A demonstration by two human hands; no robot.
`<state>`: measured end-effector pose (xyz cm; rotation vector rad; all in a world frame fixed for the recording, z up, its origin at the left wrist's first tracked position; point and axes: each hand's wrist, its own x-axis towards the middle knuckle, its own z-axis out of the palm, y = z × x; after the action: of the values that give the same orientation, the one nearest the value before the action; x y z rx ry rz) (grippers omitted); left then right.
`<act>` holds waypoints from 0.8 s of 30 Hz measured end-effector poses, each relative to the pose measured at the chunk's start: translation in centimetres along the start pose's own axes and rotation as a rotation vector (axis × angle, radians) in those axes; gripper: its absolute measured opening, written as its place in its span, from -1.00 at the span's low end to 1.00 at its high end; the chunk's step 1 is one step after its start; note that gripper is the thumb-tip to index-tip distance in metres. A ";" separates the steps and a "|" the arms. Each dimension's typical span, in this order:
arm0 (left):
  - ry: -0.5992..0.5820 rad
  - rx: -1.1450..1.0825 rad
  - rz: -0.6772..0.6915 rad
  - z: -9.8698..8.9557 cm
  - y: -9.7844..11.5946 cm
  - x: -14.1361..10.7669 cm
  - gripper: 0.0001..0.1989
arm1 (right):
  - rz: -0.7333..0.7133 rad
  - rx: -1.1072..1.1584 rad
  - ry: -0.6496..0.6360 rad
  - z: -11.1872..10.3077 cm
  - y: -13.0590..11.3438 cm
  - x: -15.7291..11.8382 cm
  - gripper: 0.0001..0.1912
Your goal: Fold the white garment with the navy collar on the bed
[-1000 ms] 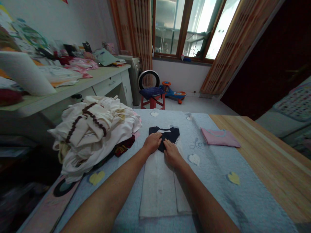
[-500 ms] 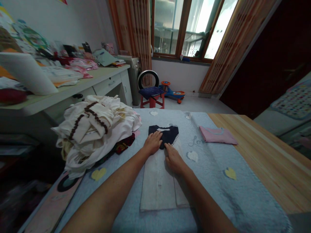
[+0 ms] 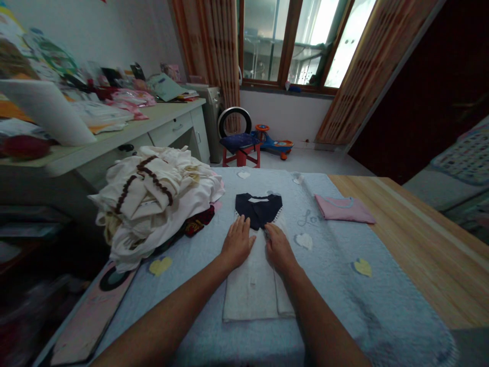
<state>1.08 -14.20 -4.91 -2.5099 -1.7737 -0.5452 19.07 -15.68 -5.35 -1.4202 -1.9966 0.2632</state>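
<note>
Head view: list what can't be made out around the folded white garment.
All in the head view:
- Folded white garment: parts hidden under the left hand and right hand.
- Dark red patterned cloth: partly hidden by the heap of white clothes.
- White patch on the navy panel: too small to identify.

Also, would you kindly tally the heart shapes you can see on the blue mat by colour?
White hearts: 3
Yellow hearts: 2
Total: 5
</note>
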 end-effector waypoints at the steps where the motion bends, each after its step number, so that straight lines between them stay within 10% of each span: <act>1: -0.022 0.014 -0.004 -0.1 0.3 -0.7 -0.39 | -0.002 0.004 0.010 0.0 0.0 0.0 -0.35; 12: -0.073 0.036 0.047 -2.0 2.7 -5.9 -0.31 | -0.008 -0.027 0.015 -0.5 -0.6 0.2 -0.47; 24: -0.018 -0.382 0.073 -3.2 1.1 -6.8 -0.68 | 0.078 -0.145 -0.080 -2.0 -1.9 0.4 -0.65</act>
<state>-0.76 -21.47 -3.67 -2.8135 -1.7129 -0.9403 18.78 -16.52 -2.69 -1.6037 -2.0628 0.2159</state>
